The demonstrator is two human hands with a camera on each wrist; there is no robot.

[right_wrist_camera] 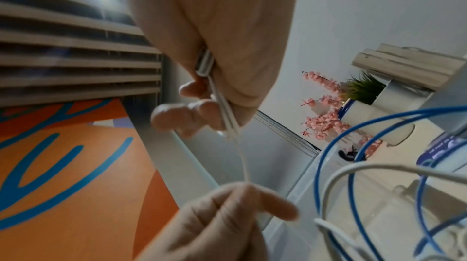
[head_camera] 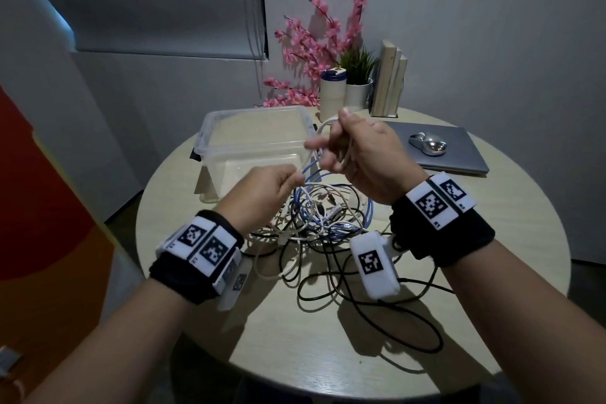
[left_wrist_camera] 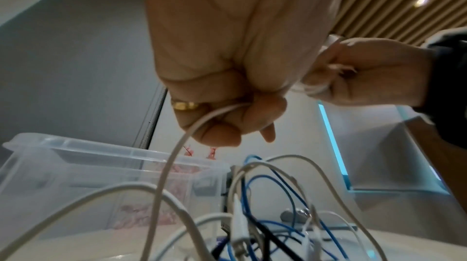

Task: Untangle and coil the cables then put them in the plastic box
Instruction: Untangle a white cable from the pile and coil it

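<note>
A tangle of white, blue and black cables [head_camera: 314,220] lies on the round table in front of the clear plastic box [head_camera: 229,128]. My right hand [head_camera: 357,154] is raised above the tangle and grips loops of a white cable [head_camera: 323,128], seen as doubled strands [right_wrist_camera: 227,113] running out of the fist. My left hand [head_camera: 272,187] pinches the same white cable [left_wrist_camera: 177,155] lower down, just left of the right hand. The strand runs taut between the two hands. The box [left_wrist_camera: 76,165] holds no cable that I can see.
A closed laptop [head_camera: 459,154] with a silver mouse [head_camera: 428,144] sits at the table's right back. A tumbler [head_camera: 333,92], a potted plant [head_camera: 357,75], pink flowers [head_camera: 311,52] and books [head_camera: 390,79] stand behind. Black cable loops [head_camera: 377,305] trail toward the front edge.
</note>
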